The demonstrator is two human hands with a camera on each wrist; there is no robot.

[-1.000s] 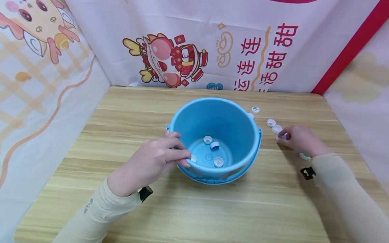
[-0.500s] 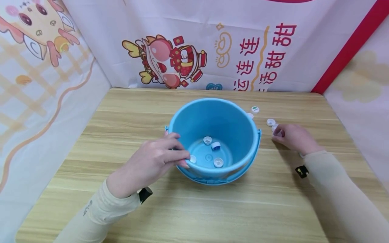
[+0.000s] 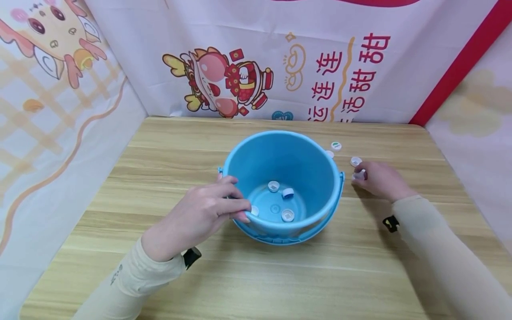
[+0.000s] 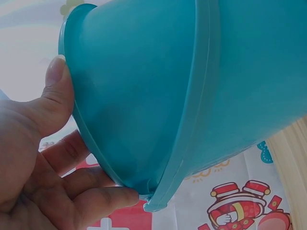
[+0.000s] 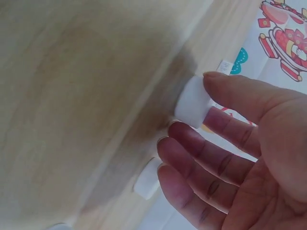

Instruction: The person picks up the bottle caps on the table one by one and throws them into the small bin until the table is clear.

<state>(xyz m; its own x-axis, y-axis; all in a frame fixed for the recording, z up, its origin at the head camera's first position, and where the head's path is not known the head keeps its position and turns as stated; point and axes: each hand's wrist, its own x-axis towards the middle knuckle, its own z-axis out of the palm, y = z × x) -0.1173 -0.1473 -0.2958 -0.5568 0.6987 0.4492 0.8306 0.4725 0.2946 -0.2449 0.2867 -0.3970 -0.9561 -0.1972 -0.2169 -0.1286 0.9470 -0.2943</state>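
Thumb and fingertips of the right hand [image 3: 382, 180] pinch a white cap [image 3: 359, 175] near a loose cap [image 3: 355, 161] on the table [image 3: 280, 280], beside the bucket [image 3: 286, 155] whose rim the left hand [image 3: 202, 206] grips, and a light, square hold on the cap's edge, with the bucket steady, would probably serve best.

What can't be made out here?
Head view: one cap, partly hidden behind the bucket.
Head view: print on green-marked cap, too small.
Head view: held cap, partly covered by the right hand.
Left wrist view: bucket's base, beyond the right edge.
Right wrist view: lowest cap, cut by bottom edge.
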